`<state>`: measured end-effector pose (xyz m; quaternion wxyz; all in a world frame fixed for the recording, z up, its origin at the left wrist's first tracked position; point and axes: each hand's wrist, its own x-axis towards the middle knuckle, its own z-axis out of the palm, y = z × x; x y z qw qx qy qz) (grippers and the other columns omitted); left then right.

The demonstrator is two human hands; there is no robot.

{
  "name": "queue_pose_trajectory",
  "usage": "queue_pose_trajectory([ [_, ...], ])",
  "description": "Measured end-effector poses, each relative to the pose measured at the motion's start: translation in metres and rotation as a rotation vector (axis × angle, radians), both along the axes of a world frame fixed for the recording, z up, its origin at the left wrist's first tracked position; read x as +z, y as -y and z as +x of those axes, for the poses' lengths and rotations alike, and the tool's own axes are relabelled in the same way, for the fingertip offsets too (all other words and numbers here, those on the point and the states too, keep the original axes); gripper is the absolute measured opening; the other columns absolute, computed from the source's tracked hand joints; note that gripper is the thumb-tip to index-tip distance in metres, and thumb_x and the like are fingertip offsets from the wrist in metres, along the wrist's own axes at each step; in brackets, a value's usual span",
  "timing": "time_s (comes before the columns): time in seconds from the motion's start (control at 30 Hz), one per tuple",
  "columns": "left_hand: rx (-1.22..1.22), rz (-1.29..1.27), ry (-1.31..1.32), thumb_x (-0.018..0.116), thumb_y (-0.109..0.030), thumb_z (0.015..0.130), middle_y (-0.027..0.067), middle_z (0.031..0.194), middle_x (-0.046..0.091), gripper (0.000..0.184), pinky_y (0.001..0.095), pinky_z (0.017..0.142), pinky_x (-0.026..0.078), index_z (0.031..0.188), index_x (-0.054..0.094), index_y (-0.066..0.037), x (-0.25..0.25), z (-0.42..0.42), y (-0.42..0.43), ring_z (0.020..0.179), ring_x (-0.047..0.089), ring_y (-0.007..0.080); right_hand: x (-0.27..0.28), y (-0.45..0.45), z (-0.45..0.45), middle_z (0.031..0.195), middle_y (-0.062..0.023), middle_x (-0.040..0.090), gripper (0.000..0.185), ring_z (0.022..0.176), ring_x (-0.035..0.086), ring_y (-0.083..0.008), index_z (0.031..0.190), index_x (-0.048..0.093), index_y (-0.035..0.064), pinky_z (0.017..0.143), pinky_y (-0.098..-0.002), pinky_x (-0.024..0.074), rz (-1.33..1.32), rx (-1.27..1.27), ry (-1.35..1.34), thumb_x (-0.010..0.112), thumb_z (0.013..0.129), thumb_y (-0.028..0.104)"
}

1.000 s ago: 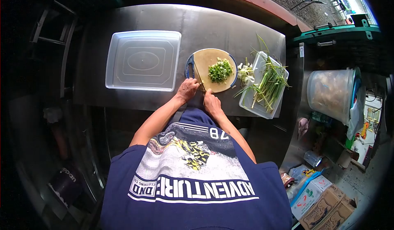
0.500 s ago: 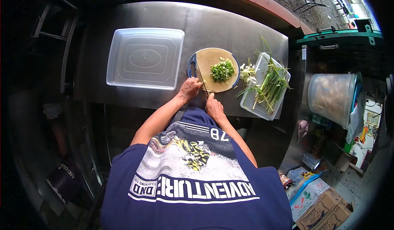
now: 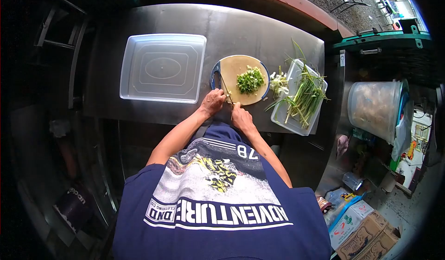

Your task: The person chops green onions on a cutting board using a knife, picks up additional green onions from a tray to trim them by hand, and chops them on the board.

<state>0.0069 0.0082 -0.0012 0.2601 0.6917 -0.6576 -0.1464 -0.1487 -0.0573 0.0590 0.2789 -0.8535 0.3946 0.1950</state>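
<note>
A round cutting board [image 3: 232,67] with a blue rim and handle lies near the table's front edge. Chopped green onion [image 3: 250,80] is heaped on its right half. My right hand [image 3: 242,116] is closed round the handle of a knife [image 3: 226,87], whose blade points away across the left side of the board. Just left of the blade, my left hand [image 3: 213,101] rests at the board's near-left edge with curled fingers; what they hold is hidden. Small pale bits lie by its fingertips.
To the right, a plastic tray [image 3: 276,115] holds whole green onions [image 3: 307,95], with white onion trimmings [image 3: 279,83] beside it. An empty clear plastic container [image 3: 162,89] sits on the left of the metal table [image 3: 185,19]. A large tub [image 3: 374,104] stands at far right.
The knife and both hands have shifted only slightly. The view has moved a little; the onion heap looks the same.
</note>
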Motion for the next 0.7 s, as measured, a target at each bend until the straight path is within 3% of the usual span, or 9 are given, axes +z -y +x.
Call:
queue_pose_trajectory([
  [0.17,-0.001,0.012,0.011,0.057,-0.005,0.073,0.0111,0.081,0.055,0.005,0.0365,0.073,0.048,0.071,0.061,-0.004,0.003,0.002,0.0,0.082,0.057,0.0268,-0.005,-0.009,0.004,0.081,-0.0314,0.064,0.02,0.083,0.064,-0.0465,0.102,0.041,-0.0053,0.073,-0.0537,0.0505,-0.025,-0.086,0.026,0.042,0.087,0.008],
  [0.7,-0.049,0.025,-0.008,0.055,-0.007,0.077,0.0097,0.081,0.057,0.008,0.0353,0.073,0.05,0.073,0.061,-0.005,0.0,0.008,0.001,0.081,0.059,0.0252,0.005,-0.004,-0.003,0.082,-0.0316,0.063,0.021,0.082,0.064,-0.0466,0.101,0.041,-0.0059,0.073,-0.0534,0.0509,0.009,-0.013,0.015,0.046,0.084,0.006],
])
